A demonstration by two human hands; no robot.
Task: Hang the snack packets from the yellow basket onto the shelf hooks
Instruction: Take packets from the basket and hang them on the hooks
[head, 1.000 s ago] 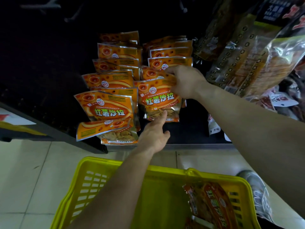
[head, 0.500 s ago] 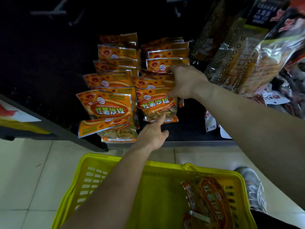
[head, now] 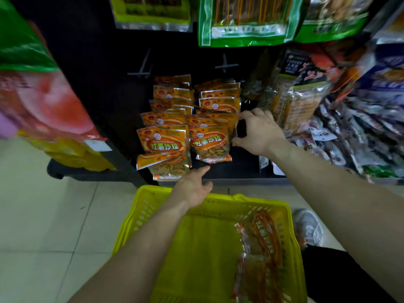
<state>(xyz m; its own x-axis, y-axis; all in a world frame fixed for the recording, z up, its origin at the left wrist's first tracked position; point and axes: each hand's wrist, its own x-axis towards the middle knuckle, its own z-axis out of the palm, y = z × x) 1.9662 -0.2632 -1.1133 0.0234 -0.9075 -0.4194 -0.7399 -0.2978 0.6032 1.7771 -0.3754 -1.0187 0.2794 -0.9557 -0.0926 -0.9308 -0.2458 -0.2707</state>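
Observation:
Two columns of orange snack packets (head: 168, 136) hang on shelf hooks against a dark back panel. The front packet of the right column (head: 211, 145) hangs upright. My right hand (head: 260, 132) is beside that column, finger and thumb spread in a C, their tips touching the packets' right edges. My left hand (head: 192, 186) hovers just below the front packet, index finger stretched toward its bottom edge and holding nothing. The yellow basket (head: 218, 199) sits below on the floor, with a few orange packets (head: 260, 248) lying at its right side.
Two bare hooks (head: 142, 67) stick out above the orange columns. Green packets (head: 242, 20) hang overhead, and mixed bags (head: 306, 101) crowd the shelf to the right. A large red and green bag (head: 37, 90) looms at the left. A shoe (head: 308, 226) rests beside the basket on the tiled floor.
My right hand has let go of the front packet's top and shifted to the column's right edge, fingers spread. The left hand dropped slightly below the packet. The view pulled back and upward.

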